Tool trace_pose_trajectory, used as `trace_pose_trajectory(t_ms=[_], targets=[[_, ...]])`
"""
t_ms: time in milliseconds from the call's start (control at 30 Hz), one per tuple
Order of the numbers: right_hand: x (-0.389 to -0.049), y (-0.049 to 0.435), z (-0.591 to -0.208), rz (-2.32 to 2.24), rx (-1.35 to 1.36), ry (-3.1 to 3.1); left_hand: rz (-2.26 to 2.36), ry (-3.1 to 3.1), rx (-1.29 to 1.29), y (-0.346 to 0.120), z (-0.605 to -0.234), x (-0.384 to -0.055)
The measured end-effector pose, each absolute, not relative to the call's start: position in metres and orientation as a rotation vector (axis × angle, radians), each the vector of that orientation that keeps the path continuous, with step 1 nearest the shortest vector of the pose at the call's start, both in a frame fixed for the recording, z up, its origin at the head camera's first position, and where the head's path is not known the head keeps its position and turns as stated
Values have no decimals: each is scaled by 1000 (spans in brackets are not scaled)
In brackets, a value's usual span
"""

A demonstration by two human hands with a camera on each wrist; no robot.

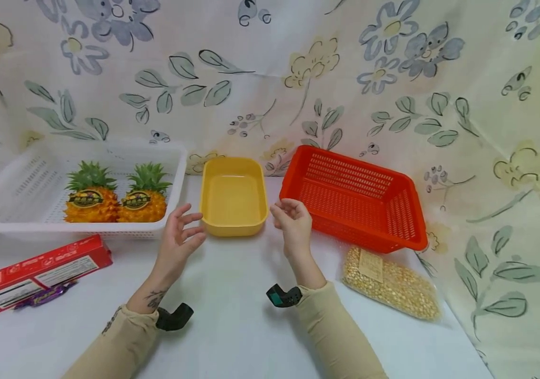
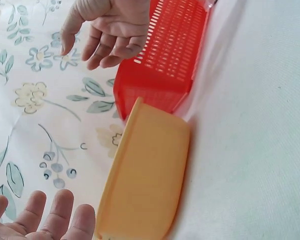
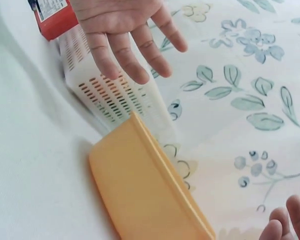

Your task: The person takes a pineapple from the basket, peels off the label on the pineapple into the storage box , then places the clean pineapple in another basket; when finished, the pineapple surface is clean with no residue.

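A yellow tub stands in the middle of the table, its inside bare. My left hand hovers by the tub's left side, fingers spread and holding nothing. On the other side, my right hand is raised between the tub and the red basket, its fingers loosely bent around nothing. In the left wrist view the fingers of the left hand show at the bottom, beside the yellow tub. The right wrist view catches the right hand's fingertips at the lower right corner.
At the left, a white basket holds two pineapple-shaped packs. Before it lie a red box and a purple-wrapped stick. A bag of corn kernels lies in front of the red basket. Flowered cloth hangs behind.
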State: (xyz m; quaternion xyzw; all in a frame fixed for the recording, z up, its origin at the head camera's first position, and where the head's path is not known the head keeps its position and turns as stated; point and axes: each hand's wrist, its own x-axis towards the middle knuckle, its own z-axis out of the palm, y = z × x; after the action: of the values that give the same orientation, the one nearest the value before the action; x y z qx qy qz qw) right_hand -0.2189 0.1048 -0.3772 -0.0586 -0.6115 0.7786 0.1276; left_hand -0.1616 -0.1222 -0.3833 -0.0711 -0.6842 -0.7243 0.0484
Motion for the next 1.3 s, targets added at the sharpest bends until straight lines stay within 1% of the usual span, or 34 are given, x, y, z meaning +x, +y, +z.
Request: trace_pose_trajectory(t_ms=[267, 700, 933, 1300], targets=[[-224, 107, -390, 2200, -220, -1791, -2272, -2016, -258, -124, -392, -164], [-230, 112, -415, 2039, -348, -1732, -2299, -2016, -194, -127, -400, -164], [-235, 121, -427, 1967, -443, -1696, -2285, -2021, -245, -126, -402, -166], [-239, 135, -426, 1974, -516, -1543, -2317, -2029, -279, -123, -404, -167]])
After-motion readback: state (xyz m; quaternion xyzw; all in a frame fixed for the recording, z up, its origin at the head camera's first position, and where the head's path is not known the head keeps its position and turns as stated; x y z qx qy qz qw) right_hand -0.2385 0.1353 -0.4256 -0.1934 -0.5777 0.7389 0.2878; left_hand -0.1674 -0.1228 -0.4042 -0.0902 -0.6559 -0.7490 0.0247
